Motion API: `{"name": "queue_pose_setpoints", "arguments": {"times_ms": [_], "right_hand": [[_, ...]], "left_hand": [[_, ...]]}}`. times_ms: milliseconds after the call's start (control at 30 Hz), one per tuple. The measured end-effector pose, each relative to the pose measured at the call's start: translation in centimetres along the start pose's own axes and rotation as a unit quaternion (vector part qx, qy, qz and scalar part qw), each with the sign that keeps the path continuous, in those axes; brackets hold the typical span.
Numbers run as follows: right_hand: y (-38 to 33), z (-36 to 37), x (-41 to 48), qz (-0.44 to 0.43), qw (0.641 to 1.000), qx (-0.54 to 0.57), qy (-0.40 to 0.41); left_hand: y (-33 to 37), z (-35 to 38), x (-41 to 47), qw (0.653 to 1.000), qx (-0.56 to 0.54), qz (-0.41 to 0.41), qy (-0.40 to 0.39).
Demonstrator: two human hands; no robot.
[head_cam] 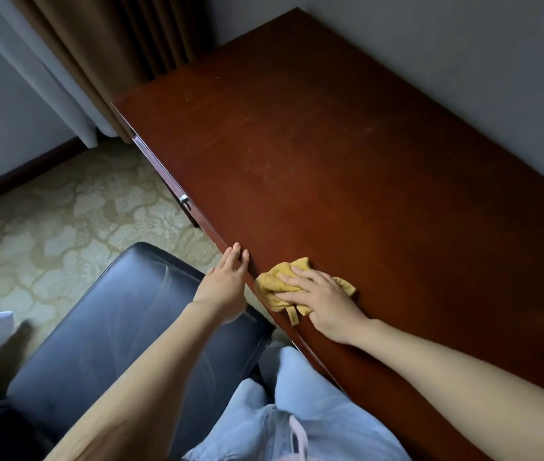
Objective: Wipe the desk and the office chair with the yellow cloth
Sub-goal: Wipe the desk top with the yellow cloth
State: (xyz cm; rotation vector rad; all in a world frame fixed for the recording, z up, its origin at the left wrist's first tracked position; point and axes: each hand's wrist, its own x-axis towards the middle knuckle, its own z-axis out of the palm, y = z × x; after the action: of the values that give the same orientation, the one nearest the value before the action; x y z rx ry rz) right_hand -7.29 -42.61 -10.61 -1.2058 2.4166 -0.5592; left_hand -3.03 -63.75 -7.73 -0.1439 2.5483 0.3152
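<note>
Now we lay our right hand [323,301] flat on the yellow cloth [272,284], fingers straight and spread, pressing it against the desk [347,161] without curling round it. The cloth lies bunched on the desk top just inside the front edge, at the near end of the desk. Its long axis runs from that edge inward across the desk's depth, and a small fabric tag [293,317] trails from it back toward the edge. Our left hand [224,287] is open too, holding nothing, with its straight fingertips at the desk's front edge just beside the cloth. Under the desk top, further along the front, a drawer [160,171] with a metal handle [184,200] appears pushed in, and we cannot see what it holds. The desk top runs long and bare away from the cloth toward the curtain [104,54] at its far end, and its back edge meets the wall [463,61]. The office chair [124,321], black and padded, stands close against the desk's front, below our left arm, and patterned carpet [64,211] spreads beyond it.
</note>
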Motion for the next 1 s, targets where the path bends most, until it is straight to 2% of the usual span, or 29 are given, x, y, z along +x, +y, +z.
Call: {"name": "queue_pose_setpoints", "arguments": {"times_ms": [167, 333, 600, 800, 900, 967, 1000], "right_hand": [[2.4, -1.5, -3.6, -0.065, 0.996, -0.017, -0.058], [5.6, -5.0, -3.9, -0.072, 0.993, -0.064, -0.074], [9.7, -9.2, 2.0, 0.109, 0.992, -0.052, -0.041], [8.4, -9.0, 9.4, 0.184, 0.976, -0.099, -0.061], [6.4, -7.8, 12.0, 0.224, 0.967, -0.107, -0.063], [5.0, -6.8, 12.9, 0.228, 0.965, -0.112, -0.064], [4.2, -6.1, 13.1, 0.216, 0.968, -0.111, -0.063]], "left_hand": [[0.0, 0.0, -0.2, 1.0, 0.013, -0.004, 0.002], [-0.4, 0.1, -0.2, 0.999, 0.033, -0.007, -0.005], [-0.7, -0.4, 0.1, 0.998, 0.054, -0.001, -0.013], [-0.9, 0.4, 0.1, 0.999, 0.038, 0.006, -0.014], [-1.5, 0.5, 0.5, 1.0, -0.017, 0.023, -0.013], [-2.1, 0.5, 0.6, 0.99, -0.135, 0.028, -0.013], [-2.4, 0.5, 0.6, 0.975, -0.222, 0.02, -0.019]]}}
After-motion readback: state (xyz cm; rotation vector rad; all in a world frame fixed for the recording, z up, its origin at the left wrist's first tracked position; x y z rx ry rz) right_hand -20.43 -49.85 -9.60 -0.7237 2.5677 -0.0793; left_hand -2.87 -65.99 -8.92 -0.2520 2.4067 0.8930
